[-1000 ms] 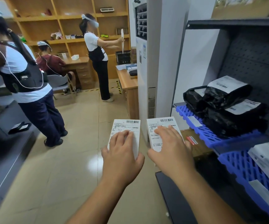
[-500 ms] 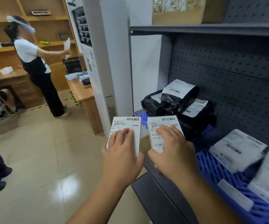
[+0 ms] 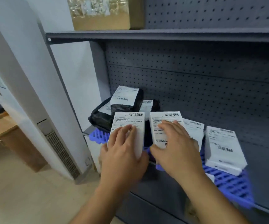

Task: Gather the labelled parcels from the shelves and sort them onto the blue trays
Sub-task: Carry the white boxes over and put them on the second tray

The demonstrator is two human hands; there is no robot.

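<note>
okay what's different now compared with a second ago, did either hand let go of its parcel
No. The view swung right from the room to the shelf, bringing both parcels up over the blue tray. The left hand still grips its white parcel; the right hand still grips its white parcel.

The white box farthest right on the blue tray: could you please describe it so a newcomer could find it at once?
Start at the grey pegboard shelving and look down to the blue tray on its shelf. At the tray's right end lies a white box, label up. Unlike the two boxes in the hands, nobody touches it, and unlike the black bags at the left, it is rigid and white.
</note>
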